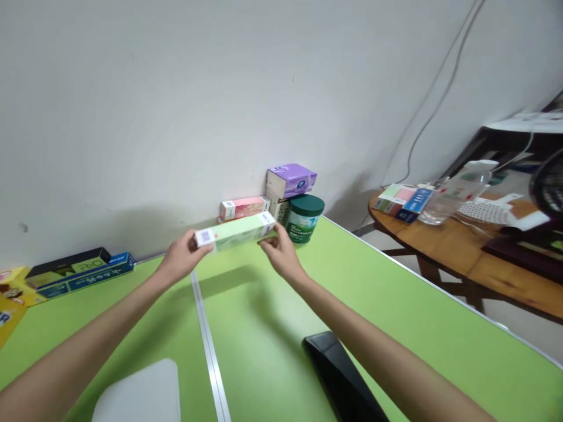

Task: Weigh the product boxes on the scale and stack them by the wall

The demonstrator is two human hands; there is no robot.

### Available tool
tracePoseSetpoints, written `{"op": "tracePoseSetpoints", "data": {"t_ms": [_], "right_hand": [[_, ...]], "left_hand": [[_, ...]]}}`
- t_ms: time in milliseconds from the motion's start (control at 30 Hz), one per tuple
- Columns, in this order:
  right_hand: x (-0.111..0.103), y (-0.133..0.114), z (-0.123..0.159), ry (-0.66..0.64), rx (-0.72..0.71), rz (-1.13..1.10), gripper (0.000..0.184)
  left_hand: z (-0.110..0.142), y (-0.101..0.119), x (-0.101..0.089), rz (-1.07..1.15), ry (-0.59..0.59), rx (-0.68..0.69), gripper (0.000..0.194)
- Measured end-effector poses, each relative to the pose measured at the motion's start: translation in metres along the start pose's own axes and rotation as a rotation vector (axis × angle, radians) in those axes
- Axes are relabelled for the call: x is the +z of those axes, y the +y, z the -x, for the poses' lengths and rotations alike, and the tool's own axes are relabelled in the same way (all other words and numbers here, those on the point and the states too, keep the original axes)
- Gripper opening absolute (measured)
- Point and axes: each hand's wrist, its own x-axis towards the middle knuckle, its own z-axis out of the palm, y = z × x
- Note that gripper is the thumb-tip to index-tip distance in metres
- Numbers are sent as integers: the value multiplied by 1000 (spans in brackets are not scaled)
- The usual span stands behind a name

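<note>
A long, slim light-green and white box (237, 230), like a toothpaste carton, is held up above the green table, its shadow falling below. My left hand (181, 255) grips its left end and my right hand (278, 249) its right end. Behind it, against the wall, lies a pink box (244, 207). Close to my right hand stands a green tub with a dark lid (305, 218). Beside the tub, a purple tissue pack (292, 179) rests on another item that is partly hidden.
Black-green (68, 265) and blue (94, 279) boxes lie by the wall at left, near yellow packets (13, 293). A white object (141, 395) and a black object (341, 375) sit in front. At right, a wooden table (466, 252) bears boxes and a plastic bottle (457, 193).
</note>
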Motion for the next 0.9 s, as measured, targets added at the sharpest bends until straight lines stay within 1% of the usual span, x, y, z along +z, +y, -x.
{"op": "tracePoseSetpoints", "data": {"t_ms": [100,200,300,400,467,567,633,700,767,800,867,900], "right_hand": [[-5,-2,-61,99,-63,92,62],[-3,5,-105,131,-70,100,66],[4,24,-128,117,-53,155,71],[12,47,-134,48,-21,189,76],[13,59,-134,13,-10,201,78],[13,66,-132,-23,-8,207,76],[14,66,-126,-41,-12,203,73],[17,63,-111,-70,-17,193,70],[23,59,-84,-128,-10,185,65],[27,56,-66,-170,-2,180,63],[32,47,-25,-282,16,168,58],[34,41,-3,-361,26,164,55]], "left_hand": [[-66,21,15,-70,128,99,28],[-118,26,32,-79,216,123,24],[-153,15,50,-54,259,90,26],[-169,-2,63,-34,300,34,30],[-171,-11,68,-25,322,3,37],[-168,-19,73,-23,339,-33,50],[-162,-22,75,-24,328,-53,51],[-151,-26,74,-25,296,-62,48],[-130,-30,69,-26,247,-48,42],[-115,-34,66,-24,218,-34,37],[-74,-43,57,-20,134,12,28],[-50,-49,52,-17,72,43,24]]}}
